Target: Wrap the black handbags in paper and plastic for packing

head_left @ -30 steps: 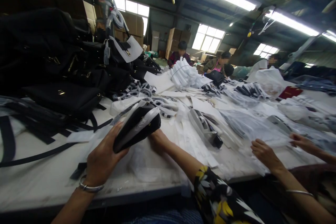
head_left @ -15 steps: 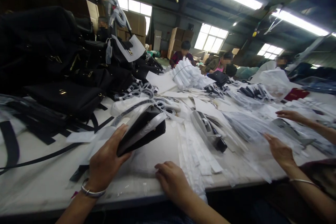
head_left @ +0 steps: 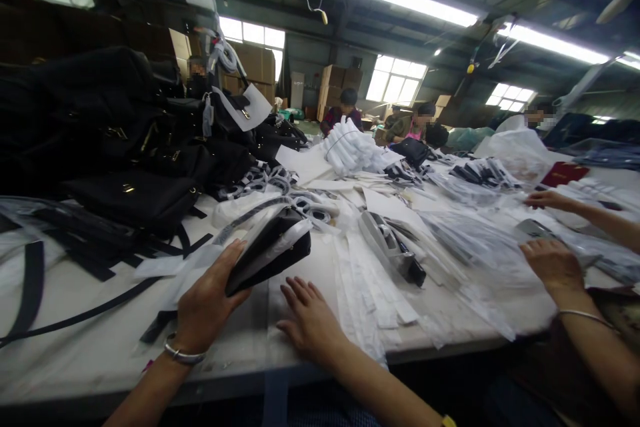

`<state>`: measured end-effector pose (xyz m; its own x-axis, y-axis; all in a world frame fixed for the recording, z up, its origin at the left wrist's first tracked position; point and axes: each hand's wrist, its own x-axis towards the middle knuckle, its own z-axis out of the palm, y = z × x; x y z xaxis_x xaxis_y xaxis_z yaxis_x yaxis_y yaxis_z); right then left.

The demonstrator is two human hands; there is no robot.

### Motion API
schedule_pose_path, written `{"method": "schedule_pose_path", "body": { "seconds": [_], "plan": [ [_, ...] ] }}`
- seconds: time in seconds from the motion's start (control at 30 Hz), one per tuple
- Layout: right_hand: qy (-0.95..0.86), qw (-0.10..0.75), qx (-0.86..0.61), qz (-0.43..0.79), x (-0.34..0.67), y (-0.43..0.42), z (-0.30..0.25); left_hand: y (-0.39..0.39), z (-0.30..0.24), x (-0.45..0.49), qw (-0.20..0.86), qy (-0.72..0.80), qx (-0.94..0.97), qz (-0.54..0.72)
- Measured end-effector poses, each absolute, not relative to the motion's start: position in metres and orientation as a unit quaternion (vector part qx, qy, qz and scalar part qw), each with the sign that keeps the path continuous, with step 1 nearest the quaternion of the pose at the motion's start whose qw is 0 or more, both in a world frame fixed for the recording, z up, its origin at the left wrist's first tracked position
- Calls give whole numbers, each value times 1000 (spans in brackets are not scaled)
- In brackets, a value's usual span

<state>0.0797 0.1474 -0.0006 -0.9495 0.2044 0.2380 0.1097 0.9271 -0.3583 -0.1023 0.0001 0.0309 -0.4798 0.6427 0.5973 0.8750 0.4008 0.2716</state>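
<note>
At far left on the white surface [head_left: 100,353], a heap of black leather handbags with gold fittings [head_left: 130,193] is stacked, and loose black straps [head_left: 30,273] trail toward the near edge.

Left grip [head_left: 205,307], with a silver bangle [head_left: 183,353] at the wrist, is closed on the near-left end of a flat black pouch [head_left: 273,253]. The pouch looks like leather and is partly sleeved in clear plastic film. The thumb lies on top; the fingers underneath are hidden. The pouch is held clear of the surface, left of centre and just right of the straps. Its long axis runs from near left to far right, with the free end pointing far right and tilted upward.

Right grip [head_left: 310,323] lies spread open, palm down on the surface, below and just right of the pouch. It holds nothing.

Further right are overlapping white paper strips [head_left: 373,293], then a grey and black dispenser-like tool [head_left: 393,250]. At far right a co-worker's hand [head_left: 553,263] rests on clear plastic bags [head_left: 470,233].

Risk, as judged: the hold is at one end only and the film looks slick. The pouch could slip from its sleeve, or droop and drop. The nearby straps could snag it.
</note>
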Motion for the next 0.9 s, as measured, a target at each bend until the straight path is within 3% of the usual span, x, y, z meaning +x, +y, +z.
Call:
{"method": "schedule_pose_path", "body": {
  "seconds": [0.1,0.23,0.5,0.6,0.73,0.9],
  "plan": [
    [-978,108,-5,179,47,163,-15,1,31,-102,207,-810,-470,-284],
    [-979,147,3,145,28,183,-14,2,25,-100,222,-794,-502,-260],
    [-948,238,78,196,109,153,25,6,0,-85,262,-751,-588,-149],
    [-948,285,81,112,114,167,40,8,-2,-81,281,-732,-606,-133],
    [-967,249,53,2,94,192,47,5,6,-85,298,-728,-607,-110],
    [-964,260,40,-34,88,182,40,-12,5,-80,326,-717,-613,-68]
  ]
}}
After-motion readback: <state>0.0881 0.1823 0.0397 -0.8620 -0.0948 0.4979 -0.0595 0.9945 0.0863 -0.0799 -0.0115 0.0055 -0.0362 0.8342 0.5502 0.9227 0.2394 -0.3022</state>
